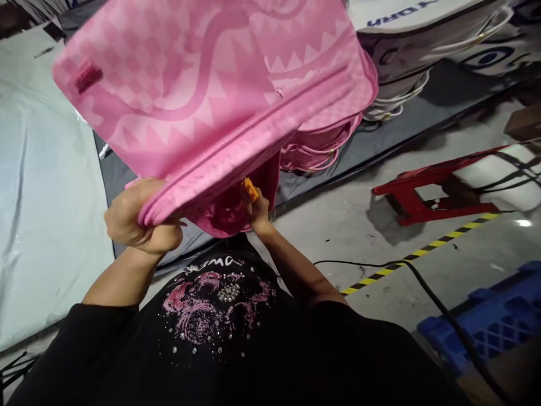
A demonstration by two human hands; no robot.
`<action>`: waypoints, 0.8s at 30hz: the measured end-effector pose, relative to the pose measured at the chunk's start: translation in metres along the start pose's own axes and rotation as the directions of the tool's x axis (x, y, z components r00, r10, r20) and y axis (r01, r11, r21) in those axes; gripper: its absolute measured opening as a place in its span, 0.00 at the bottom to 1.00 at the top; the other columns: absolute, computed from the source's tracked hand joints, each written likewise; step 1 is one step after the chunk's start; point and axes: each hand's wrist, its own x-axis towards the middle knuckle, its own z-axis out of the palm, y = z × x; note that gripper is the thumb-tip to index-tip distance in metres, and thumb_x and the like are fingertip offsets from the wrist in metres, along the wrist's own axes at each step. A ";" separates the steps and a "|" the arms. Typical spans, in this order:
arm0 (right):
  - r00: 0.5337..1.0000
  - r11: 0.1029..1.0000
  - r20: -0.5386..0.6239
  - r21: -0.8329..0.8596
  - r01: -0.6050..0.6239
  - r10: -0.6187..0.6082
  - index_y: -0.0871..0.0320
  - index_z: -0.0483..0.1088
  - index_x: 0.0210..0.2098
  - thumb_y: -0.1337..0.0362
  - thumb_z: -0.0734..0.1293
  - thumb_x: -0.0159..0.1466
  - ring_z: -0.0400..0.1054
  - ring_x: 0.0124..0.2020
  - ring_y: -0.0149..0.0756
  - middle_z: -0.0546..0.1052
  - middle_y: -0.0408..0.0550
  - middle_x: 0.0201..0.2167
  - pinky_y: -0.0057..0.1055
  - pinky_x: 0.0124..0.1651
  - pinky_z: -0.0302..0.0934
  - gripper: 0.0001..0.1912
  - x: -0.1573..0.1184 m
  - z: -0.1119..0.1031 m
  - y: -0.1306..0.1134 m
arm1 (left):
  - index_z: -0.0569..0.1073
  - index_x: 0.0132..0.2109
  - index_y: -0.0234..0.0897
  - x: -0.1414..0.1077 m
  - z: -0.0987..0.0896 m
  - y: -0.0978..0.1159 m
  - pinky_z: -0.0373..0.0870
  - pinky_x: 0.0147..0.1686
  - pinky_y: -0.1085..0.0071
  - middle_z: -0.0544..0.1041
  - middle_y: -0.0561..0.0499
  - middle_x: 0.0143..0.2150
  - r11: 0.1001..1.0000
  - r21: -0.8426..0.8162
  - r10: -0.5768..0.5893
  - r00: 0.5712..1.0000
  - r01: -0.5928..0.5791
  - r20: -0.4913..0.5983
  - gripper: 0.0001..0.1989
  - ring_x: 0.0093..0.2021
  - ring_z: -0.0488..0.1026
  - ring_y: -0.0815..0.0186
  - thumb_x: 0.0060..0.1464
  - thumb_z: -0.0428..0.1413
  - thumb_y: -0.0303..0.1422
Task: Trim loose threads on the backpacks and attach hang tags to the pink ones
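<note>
A pink patterned fabric piece with checks, zigzag shapes and a long zipper edge is raised in front of me. My left hand is wrapped round its lower left corner. Beneath the zipper edge, my right hand grips a small orange tool, beside the dark pink inner side. The tool's tip is too small to make out. More pink pieces lie stacked just behind and to the right.
White and grey printed pieces are piled at the upper right on a dark-covered table. A pale table is at left. On the floor are a red stool, a black cable and a blue pallet.
</note>
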 end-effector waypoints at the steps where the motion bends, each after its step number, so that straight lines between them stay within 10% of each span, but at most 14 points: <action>1: 1.000 1.000 -0.016 0.018 0.020 -0.020 0.64 0.65 0.59 0.58 0.54 0.72 0.74 0.50 0.39 0.78 0.56 0.49 0.30 0.52 0.65 0.23 -0.001 0.001 0.001 | 0.75 0.36 0.43 0.004 0.007 0.000 0.67 0.29 0.67 0.68 0.56 0.25 0.997 0.008 0.077 0.991 -0.077 -0.110 0.17 0.25 0.66 0.69 0.59 0.54 0.51; 5: 0.998 0.998 0.001 -0.016 -0.061 0.061 0.64 0.69 0.56 0.56 0.56 0.72 0.75 0.48 0.42 0.80 0.56 0.44 0.33 0.52 0.67 0.22 -0.005 0.005 0.008 | 0.76 0.36 0.41 0.013 0.029 -0.020 0.60 0.28 0.72 0.64 0.57 0.24 0.977 0.079 0.208 0.960 -0.197 -0.189 0.10 0.23 0.59 0.73 0.59 0.58 0.42; 14: 0.980 0.994 0.166 -0.036 -0.104 0.109 0.65 0.73 0.55 0.52 0.62 0.70 0.75 0.52 0.51 0.81 0.62 0.47 0.42 0.57 0.67 0.25 0.011 -0.007 0.031 | 0.67 0.29 0.38 -0.007 0.041 -0.143 0.64 0.35 0.69 0.54 0.56 0.25 0.948 0.246 -0.177 0.976 0.203 -0.124 0.14 0.28 0.61 0.69 0.56 0.55 0.43; 19: 0.998 0.993 0.063 0.113 -0.027 0.020 0.64 0.72 0.57 0.50 0.61 0.69 0.74 0.55 0.47 0.80 0.60 0.50 0.40 0.61 0.66 0.27 -0.004 0.005 0.049 | 0.71 0.33 0.38 -0.018 0.034 -0.114 0.66 0.36 0.68 0.58 0.56 0.25 0.962 0.239 -0.115 0.990 0.132 -0.082 0.12 0.27 0.65 0.69 0.57 0.54 0.43; 24: 0.998 0.985 -0.043 0.165 -0.043 0.051 0.61 0.70 0.59 0.54 0.60 0.69 0.72 0.58 0.43 0.78 0.57 0.54 0.37 0.63 0.64 0.24 -0.007 0.020 0.056 | 0.73 0.36 0.41 -0.024 0.036 -0.061 0.65 0.30 0.71 0.66 0.56 0.25 0.966 0.192 0.174 0.984 -0.175 0.025 0.08 0.25 0.67 0.70 0.56 0.52 0.38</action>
